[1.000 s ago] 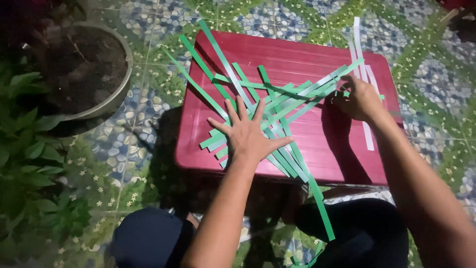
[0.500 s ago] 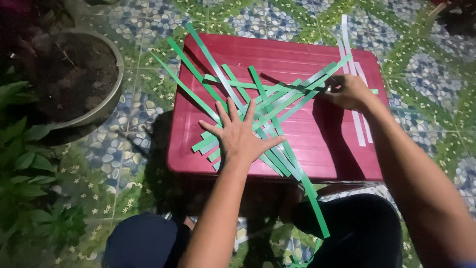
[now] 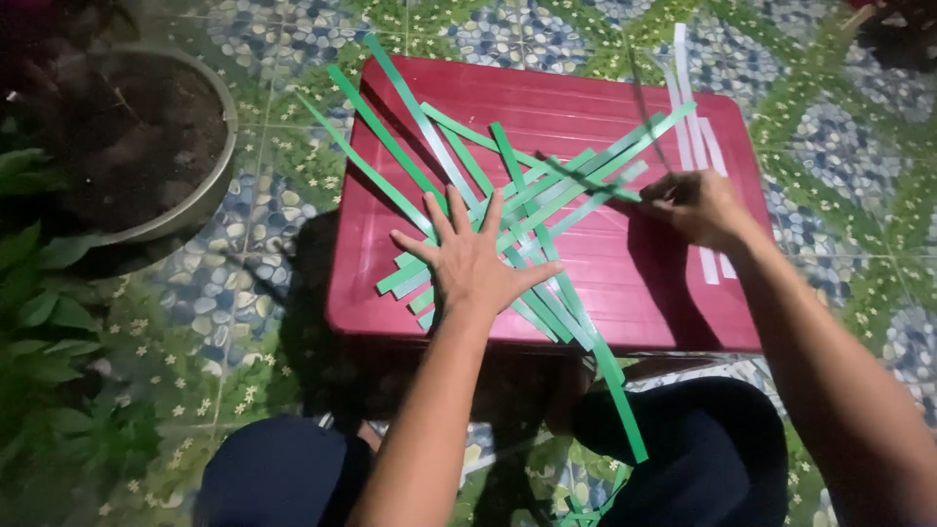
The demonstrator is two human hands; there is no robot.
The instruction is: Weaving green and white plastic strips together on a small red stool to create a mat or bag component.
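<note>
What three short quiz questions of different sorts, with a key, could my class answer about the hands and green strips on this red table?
1. True or false: the left hand lies flat, fingers spread, on the green strips.
2. Which hand pinches strip ends: (a) left, (b) right?
3. What stands on the tiled floor left of the red table?

Key: 1. True. 2. (b), the right hand. 3. A round pot of soil.

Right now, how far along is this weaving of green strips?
A few green strips already cross on the red stool, so it looks barely begun. The left hand presses the crossing flat; the right hand pinches one strip's end. White strips lie unused beside it, and long ends stay loose.
</note>
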